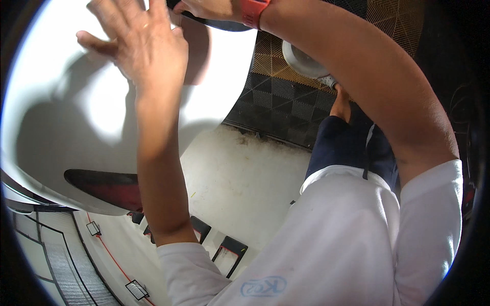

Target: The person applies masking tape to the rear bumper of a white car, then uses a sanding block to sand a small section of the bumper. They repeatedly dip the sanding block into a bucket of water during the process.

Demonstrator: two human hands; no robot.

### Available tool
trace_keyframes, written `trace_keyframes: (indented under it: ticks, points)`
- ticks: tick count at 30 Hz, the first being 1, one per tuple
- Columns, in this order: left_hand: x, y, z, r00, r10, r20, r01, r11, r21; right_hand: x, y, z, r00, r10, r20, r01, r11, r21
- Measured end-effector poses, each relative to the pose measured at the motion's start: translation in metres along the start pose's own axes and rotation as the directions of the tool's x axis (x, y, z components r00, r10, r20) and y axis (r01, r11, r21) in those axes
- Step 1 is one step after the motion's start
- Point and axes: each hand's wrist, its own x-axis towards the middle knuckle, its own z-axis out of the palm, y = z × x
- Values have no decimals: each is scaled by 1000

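A glossy white curved panel (224, 61), which looks like a car's bodywork, fills the upper left. My left hand (148, 53) is over it with fingers spread and nothing visible in them; whether the palm touches the surface I cannot tell. At the top edge is my right hand (209, 7), beside the left fingers and above a dark curved part (224, 24) along the panel. One fingertip of it shows, and the picture's edge cuts off the rest. A red and black lamp (109, 187) is set in the panel near my left forearm.
Ridged black and tan tiles (275, 89) cover the floor ahead, meeting a stained pale floor (235, 163). A rounded grey object (303, 60) is near my foot. Black-framed panels (230, 251) line the lower left, with a red line along the wall.
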Motion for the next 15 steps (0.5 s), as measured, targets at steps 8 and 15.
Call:
trace_keyframes:
  ticks: [8,15]
  points:
    - [55,-19,-37,986,29,162,2,983,-184,12,-17,3,996,-7,90,3,999,39]
    - [60,-34,-26,977,75,201,-17,961,-278,18,-19,1,987,119,106,-135,979,155]
